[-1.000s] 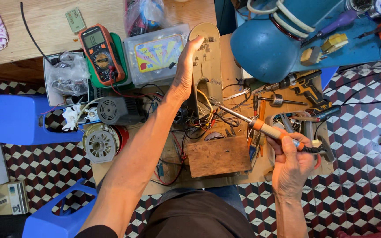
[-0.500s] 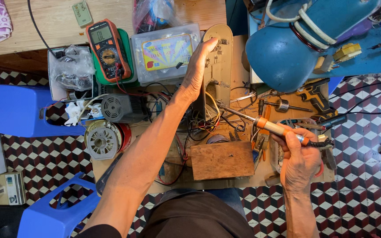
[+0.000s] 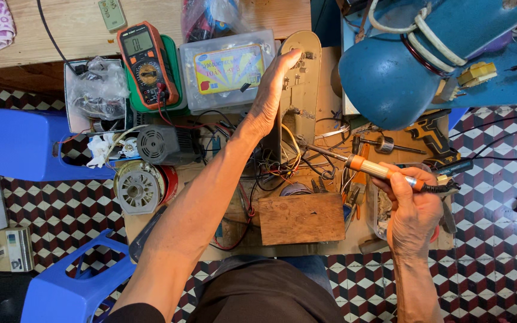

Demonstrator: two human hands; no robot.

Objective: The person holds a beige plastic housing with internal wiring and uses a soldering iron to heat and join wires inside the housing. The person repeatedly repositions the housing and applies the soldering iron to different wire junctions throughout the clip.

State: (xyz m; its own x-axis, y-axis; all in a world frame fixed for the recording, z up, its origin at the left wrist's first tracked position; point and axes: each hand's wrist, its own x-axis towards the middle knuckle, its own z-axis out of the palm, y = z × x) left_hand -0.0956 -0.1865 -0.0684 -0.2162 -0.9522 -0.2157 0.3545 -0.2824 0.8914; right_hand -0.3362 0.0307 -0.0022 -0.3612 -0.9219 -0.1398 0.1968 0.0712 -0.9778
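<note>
Right of centre in the frame, the right hand (image 3: 413,210) is curled in a pen-like grip around the soldering iron (image 3: 373,169), thumb and fingers pinching the pale handle just behind its orange collar, while the thin metal tip reaches up and to the left toward the tangle of wires (image 3: 282,164). That iron looks light and stiff, easy to steer from the handle, though the metal shaft is likely hot and is best left untouched; its black cord trails off to the right and could tug. Up at the middle of the frame, the left hand (image 3: 273,96) lies flat with fingers pressed together against the tall beige plastic housing (image 3: 302,84), steadying it on its edge. This housing seems rigid but light and hollow, prone to tip, so a hold on its long side suits it; the thin wires running out of it look soft and easily torn. Below the housing a plain wooden block (image 3: 301,216) rests on the counter (image 3: 330,78). Further out, at upper centre, sits a clear rectangular plastic box (image 3: 228,69) with a yellow, red and blue label on its lid, and just left of it an orange-cased multimeter (image 3: 148,63) with a grey screen lies over a green case. Two small electric motors (image 3: 151,164) lie at the left, near a blue plastic stool (image 3: 25,143), and a large blue rounded metal shell (image 3: 390,75) fills the upper right.
</note>
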